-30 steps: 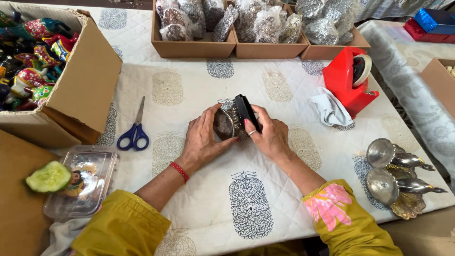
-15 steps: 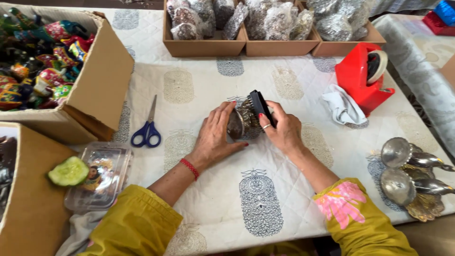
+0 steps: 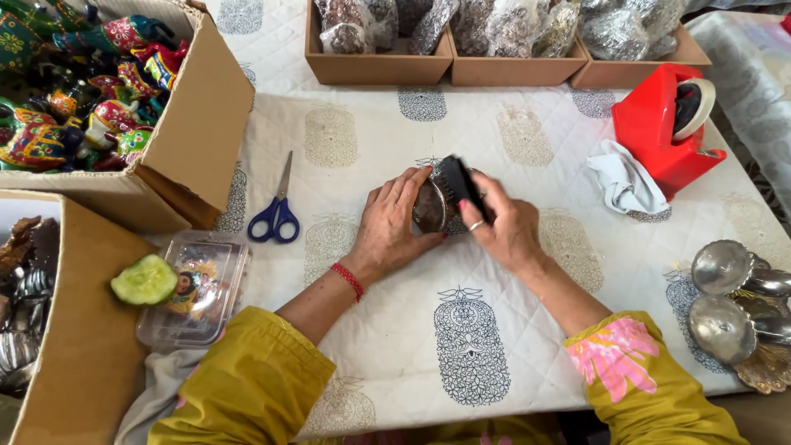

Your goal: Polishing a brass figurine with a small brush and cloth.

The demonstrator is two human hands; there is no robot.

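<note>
My left hand grips a small round metal piece, dark and shiny, just above the white quilted table cover. My right hand holds a black brush pressed against that piece. Both hands meet at the middle of the table. A red thread band circles my left wrist, and a ring shows on a right finger.
Blue-handled scissors lie left of the hands. A red tape dispenser and a white cloth sit at right, silver metal dishes at the right edge. Cardboard boxes with colourful figurines stand left, a clear plastic box with a cucumber slice near them.
The hands stay together on the metal piece while the brush shifts slightly against it. The camera view has drifted, so everything sits a little lower and to the right.
</note>
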